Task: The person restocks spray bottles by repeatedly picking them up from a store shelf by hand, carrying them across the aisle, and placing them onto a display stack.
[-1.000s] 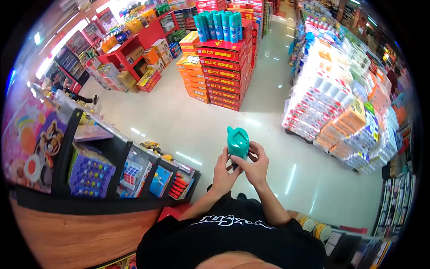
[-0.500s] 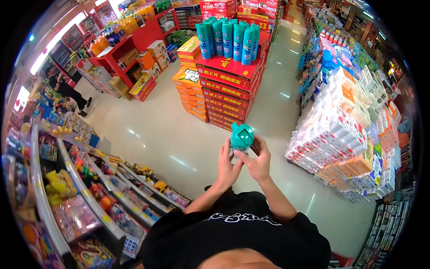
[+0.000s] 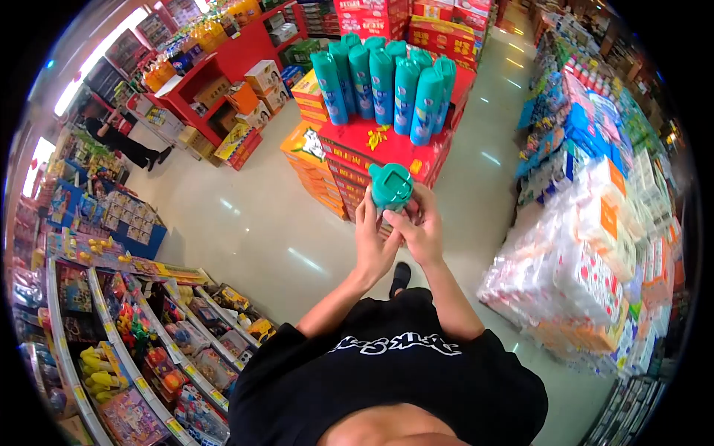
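The left hand (image 3: 374, 241) and right hand (image 3: 422, 229) curled around a teal-topped container (image 3: 392, 186) from both sides, the right thumb pressed on its near face; its lower part was hidden by the fingers. The container was held on the near side of the red carton stack (image 3: 351, 137); whether it touched the stack could not be told. On top of the stack stood a cluster of teal spray cans (image 3: 383, 89). Orange cartons (image 3: 316, 172) adjoined the stack's left side. Wrapped packs (image 3: 550, 286) were piled across the aisle to its right, and a person in dark clothes (image 3: 126, 141) stood well to its left.
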Demonstrator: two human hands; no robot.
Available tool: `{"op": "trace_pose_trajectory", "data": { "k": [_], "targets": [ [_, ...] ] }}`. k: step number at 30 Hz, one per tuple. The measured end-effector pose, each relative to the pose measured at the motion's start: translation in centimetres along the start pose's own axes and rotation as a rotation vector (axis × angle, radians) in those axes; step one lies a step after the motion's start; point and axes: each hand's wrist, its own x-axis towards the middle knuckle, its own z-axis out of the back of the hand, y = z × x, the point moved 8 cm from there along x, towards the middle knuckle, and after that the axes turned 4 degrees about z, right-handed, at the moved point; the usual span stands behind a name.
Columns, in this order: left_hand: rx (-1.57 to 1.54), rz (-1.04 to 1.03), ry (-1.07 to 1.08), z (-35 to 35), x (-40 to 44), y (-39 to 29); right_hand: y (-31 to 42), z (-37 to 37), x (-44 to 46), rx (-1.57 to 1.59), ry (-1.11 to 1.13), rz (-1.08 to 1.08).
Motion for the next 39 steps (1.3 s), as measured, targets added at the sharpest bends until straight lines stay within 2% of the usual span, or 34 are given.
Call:
{"op": "trace_pose_trajectory", "data": {
  "k": [1, 5, 12, 14, 17, 20, 21, 24, 28, 35, 38, 39],
  "targets": [
    [-0.103, 0.054, -0.009, -0.5, 1.8, 0.5, -0.9, 0.4, 2.2, -0.032, 0.009, 0.024],
    [-0.047, 0.060, -0.035, -1.4, 8.7, 2.8, -3.2, 1.1, 9.4, -0.160, 0.077, -0.010],
    [-0.013, 0.074, -0.148, -1.5, 18.4, 7.6, -9.3, -0.3, 18.0, 0.071, 0.034, -0.093],
    [0.098, 0.014, -0.142, -0.9, 21.2, 9.2, -11.0, -0.5, 20.3, 0.002, 0.040, -0.075],
    [0.126, 0.046, -0.152, 0.0, 24.9, 10.1, -12.4, -1.6, 23.1, -0.089, 0.019, -0.046],
    [0.254, 0.025, -0.133, 0.8, 28.0, 10.5, -13.1, -2.5, 25.4, -0.314, 0.005, 0.058],
    [0.121, 0.054, -0.124, 1.1, 29.1, 11.1, -13.6, -2.9, 25.9, -0.329, -0.013, 0.058],
    [0.087, 0.079, -0.066, 1.6, 31.2, 11.6, -15.1, -3.6, 27.1, -0.463, -0.060, 0.095],
    [0.158, -0.003, -0.064, 1.7, 32.2, 12.3, -15.8, -4.2, 28.8, -0.529, -0.072, 0.062],
    [0.179, -0.001, 0.010, 1.7, 32.9, 13.9, -16.7, -5.2, 29.8, -0.465, -0.121, 0.018],
    [-0.100, 0.071, -0.035, 1.6, 32.8, 15.3, -17.6, -4.9, 29.6, -0.572, -0.065, 0.024],
    [-0.103, 0.069, -0.032, 1.6, 32.7, 15.4, -17.7, -4.8, 29.5, -0.552, -0.066, 0.021]
  ]
}}
